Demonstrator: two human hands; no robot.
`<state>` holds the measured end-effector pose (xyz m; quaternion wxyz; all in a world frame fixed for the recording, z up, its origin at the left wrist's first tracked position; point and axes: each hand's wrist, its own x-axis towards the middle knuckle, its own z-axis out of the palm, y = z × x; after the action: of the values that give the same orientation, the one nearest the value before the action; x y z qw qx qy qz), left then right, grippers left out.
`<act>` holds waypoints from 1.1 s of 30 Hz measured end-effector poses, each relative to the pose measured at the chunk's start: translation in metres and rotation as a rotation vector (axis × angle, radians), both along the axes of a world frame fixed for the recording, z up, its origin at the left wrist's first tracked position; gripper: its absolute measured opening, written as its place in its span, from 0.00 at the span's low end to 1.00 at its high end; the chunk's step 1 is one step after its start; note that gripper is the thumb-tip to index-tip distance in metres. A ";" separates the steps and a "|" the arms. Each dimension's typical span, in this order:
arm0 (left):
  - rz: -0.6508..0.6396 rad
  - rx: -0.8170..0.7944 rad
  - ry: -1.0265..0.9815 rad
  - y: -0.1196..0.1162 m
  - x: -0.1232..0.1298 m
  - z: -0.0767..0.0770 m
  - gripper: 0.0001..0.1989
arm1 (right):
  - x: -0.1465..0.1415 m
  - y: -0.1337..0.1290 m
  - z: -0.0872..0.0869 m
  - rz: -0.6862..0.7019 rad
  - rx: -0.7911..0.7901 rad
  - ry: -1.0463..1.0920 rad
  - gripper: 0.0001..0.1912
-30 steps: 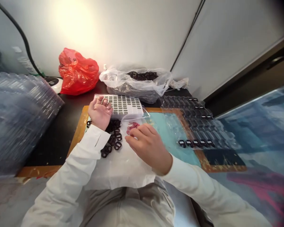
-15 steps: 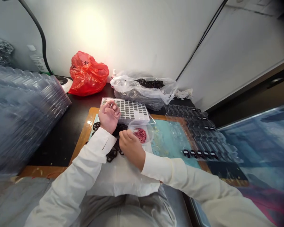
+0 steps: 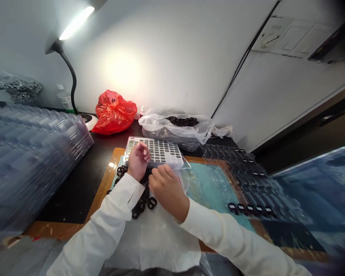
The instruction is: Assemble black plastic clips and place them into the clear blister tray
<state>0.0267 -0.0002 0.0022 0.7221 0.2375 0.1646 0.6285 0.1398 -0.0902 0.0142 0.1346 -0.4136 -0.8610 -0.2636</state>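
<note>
My left hand (image 3: 139, 161) is turned partly palm up, its fingers curled in, over the front left of a white tray (image 3: 174, 162) with rows of small dark pieces. Whatever is in those fingers is too small to make out. Close by on the right, my right hand (image 3: 168, 189) has its fingertips pressed together, with their tips turned away from view. Black plastic parts (image 3: 142, 201) with holes lie in a loose pile beneath and beside both hands. Behind my right hand, a clear round bowl (image 3: 185, 180) is mostly covered.
A red plastic bag (image 3: 115, 115) and a white bag (image 3: 161, 126) with black parts stand at the back. Stacked clear plastic trays (image 3: 40, 153) fill the left. On the right are clear trays (image 3: 247, 180) with black parts along them. A lamp (image 3: 73, 76) stands at back left.
The view has tilted upward, bringing the lamp head and wall switches into sight. My right hand now covers the small red pieces in the bowl. Both hands remain close together.
</note>
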 end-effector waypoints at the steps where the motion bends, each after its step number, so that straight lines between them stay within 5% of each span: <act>1: -0.004 0.003 0.010 0.000 0.001 0.000 0.10 | 0.003 0.004 0.005 0.011 -0.056 0.043 0.09; 11: -0.004 -0.008 0.051 -0.003 -0.001 0.000 0.10 | 0.012 0.021 0.002 0.049 -0.269 0.115 0.08; 15: 0.015 0.000 0.064 -0.003 -0.001 0.001 0.10 | 0.017 0.025 0.015 0.056 -0.290 0.197 0.06; 23: 0.088 0.068 0.272 -0.004 0.007 -0.002 0.15 | 0.037 0.047 0.041 -0.056 -0.386 0.691 0.04; 27: 0.030 0.156 0.365 -0.008 0.009 -0.002 0.20 | 0.044 0.054 0.038 -0.104 -0.352 0.926 0.05; 30: -0.032 0.247 0.427 -0.011 0.011 -0.003 0.29 | 0.047 0.057 0.032 -0.098 -0.477 1.180 0.08; 33: -0.018 0.276 0.504 -0.012 0.013 -0.003 0.27 | 0.049 0.057 0.028 -0.043 -0.610 1.276 0.12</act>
<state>0.0393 -0.0123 -0.0011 0.6250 0.4836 0.2497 0.5596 0.1891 -0.0328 0.0417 0.4857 -0.5236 -0.6413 0.2804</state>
